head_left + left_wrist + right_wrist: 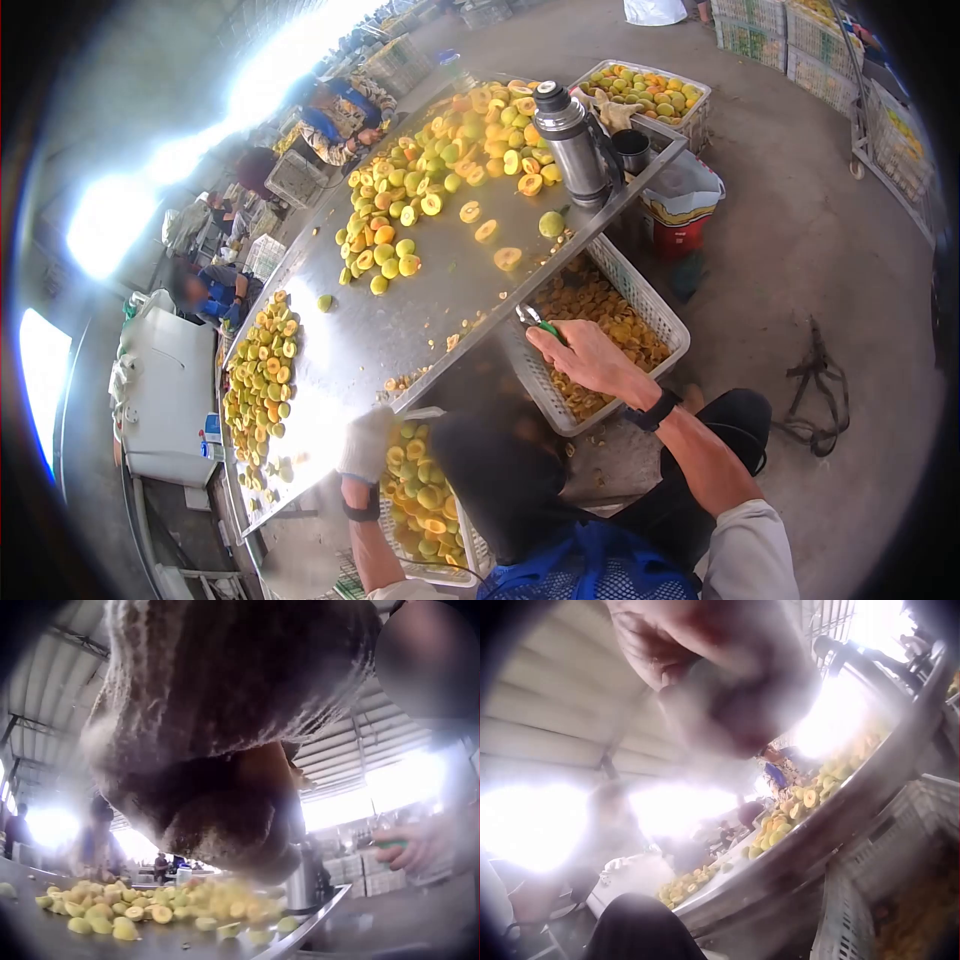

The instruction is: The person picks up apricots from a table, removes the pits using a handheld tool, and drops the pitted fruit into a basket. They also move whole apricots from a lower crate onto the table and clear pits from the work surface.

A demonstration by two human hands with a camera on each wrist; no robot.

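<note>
My right hand [590,358] grips a green-handled tool [543,325] with a curved metal end, above a white crate [676,338] of peach scraps [605,320]. In the left wrist view the tool shows only as a blur. My left hand [367,445] wears a pale knitted glove and is at the table's near edge, over a crate of cut peaches [425,495]. Its gloved fingers [217,829] curl around a peach piece [262,766], mostly hidden by the glove in the left wrist view.
On the metal table [400,320] lie a large peach pile [430,165] and a smaller one [262,375]. A steel thermos [578,145] and a dark cup [631,148] stand at its right corner. Beyond are a full peach crate [650,90], a red bucket [680,235] and other people.
</note>
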